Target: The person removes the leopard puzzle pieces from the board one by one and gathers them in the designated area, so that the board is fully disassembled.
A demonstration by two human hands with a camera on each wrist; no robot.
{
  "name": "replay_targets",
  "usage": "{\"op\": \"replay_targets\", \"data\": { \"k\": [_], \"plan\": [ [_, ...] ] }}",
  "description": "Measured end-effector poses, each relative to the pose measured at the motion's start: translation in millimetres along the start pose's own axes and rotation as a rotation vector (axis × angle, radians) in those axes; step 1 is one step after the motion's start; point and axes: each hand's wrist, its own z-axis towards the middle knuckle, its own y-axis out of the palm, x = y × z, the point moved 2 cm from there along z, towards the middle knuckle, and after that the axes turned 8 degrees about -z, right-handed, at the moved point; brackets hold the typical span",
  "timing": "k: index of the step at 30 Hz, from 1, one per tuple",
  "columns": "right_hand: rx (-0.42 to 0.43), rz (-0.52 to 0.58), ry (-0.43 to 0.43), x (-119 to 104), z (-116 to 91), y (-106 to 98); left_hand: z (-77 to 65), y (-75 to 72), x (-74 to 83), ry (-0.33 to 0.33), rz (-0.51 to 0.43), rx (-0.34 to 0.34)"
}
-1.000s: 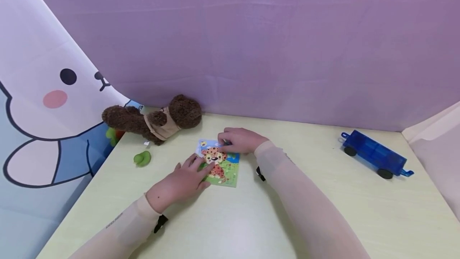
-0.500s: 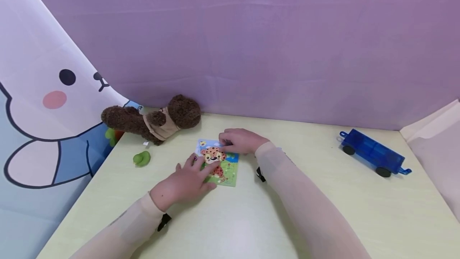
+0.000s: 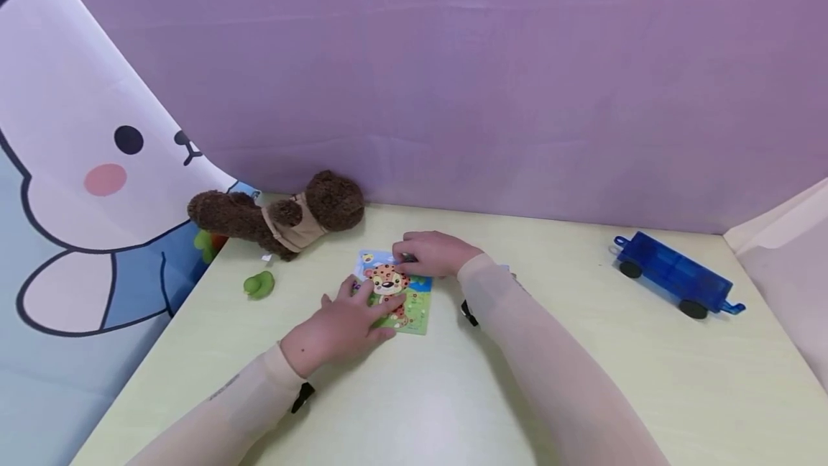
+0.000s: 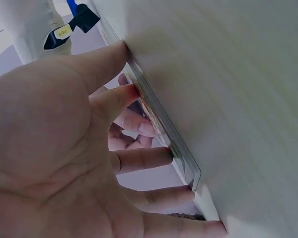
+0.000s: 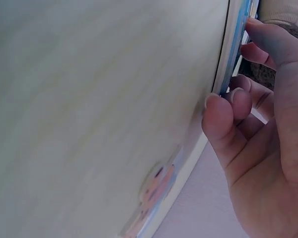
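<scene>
A leopard-picture jigsaw puzzle point(image 3: 419, 308) lies flat on the pale table, between both hands. My left hand point(image 3: 339, 329) is spread over its lower left part; in the left wrist view the fingertips point(image 4: 164, 154) reach the board's edge and face, thumb at the near edge. My right hand point(image 3: 435, 254) holds the puzzle at its upper right corner. From the right wrist, curled fingertips point(image 5: 219, 116) sit against the board's edge point(image 5: 228, 54), and the thumb lies on its face. The leopard's lower body is partly hidden under my left fingers.
A brown plush toy point(image 3: 284, 218) lies along the back left, with a green rubber duck point(image 3: 259, 285) in front. On the right stands a blue toy wagon point(image 3: 673, 273). A flat printed piece point(image 5: 156, 191) lies beyond my right hand, mostly behind the sleeve in the head view.
My left hand has slid slightly to the right over the puzzle, its fingers spreading wider across the leopard's body. The right hand keeps its place at the corner.
</scene>
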Motion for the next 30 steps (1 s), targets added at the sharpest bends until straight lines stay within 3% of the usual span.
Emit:
{"op": "replay_targets", "data": {
  "k": [21,30],
  "plan": [
    [0.023,0.016,0.006,1.0,-0.1,0.3,2.2,2.4,0.9,-0.024,-0.016,-0.02],
    [0.017,0.083,0.067,-0.8,-0.7,1.1,2.6,2.6,-0.9,-0.027,-0.006,-0.015]
  ]
}}
